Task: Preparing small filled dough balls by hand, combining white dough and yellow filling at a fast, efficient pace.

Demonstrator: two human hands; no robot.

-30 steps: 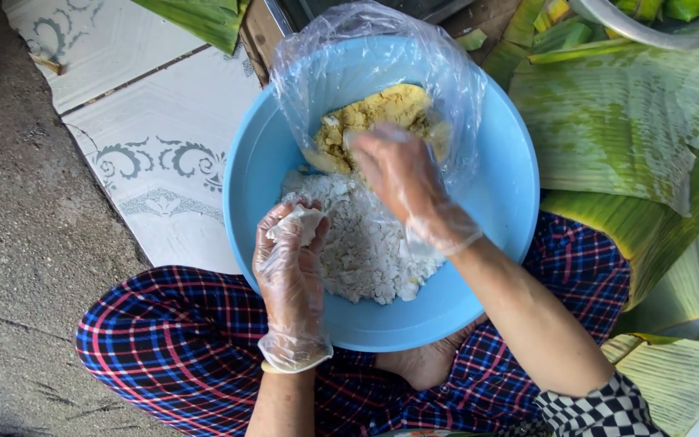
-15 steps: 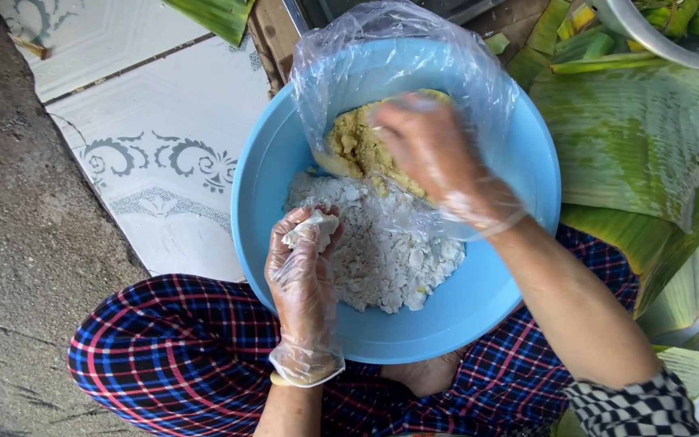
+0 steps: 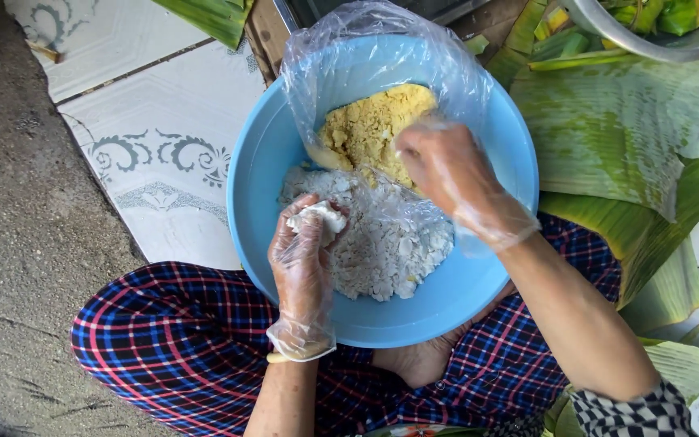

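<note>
A round blue basin point(image 3: 256, 182) rests on my lap. It holds a pile of white crumbly dough point(image 3: 386, 251) and a clear plastic bag point(image 3: 349, 48) with yellow crumbly filling point(image 3: 366, 125) in it. My left hand point(image 3: 305, 263), in a thin clear glove, cups a lump of white dough point(image 3: 317, 217) over the near side of the pile. My right hand point(image 3: 451, 174), also gloved, reaches into the mouth of the bag and pinches at the yellow filling.
Green banana leaves point(image 3: 608, 121) lie spread at the right. A metal bowl with green wrapped pieces point(image 3: 649, 28) stands at the top right. Patterned white floor tiles point(image 3: 155, 170) and bare concrete point(image 3: 18, 243) lie to the left. My legs in blue-red plaid point(image 3: 171, 340) are crossed below.
My right hand moved from over the white pile up into the bag of yellow filling. The left hand kept holding its lump of white dough.
</note>
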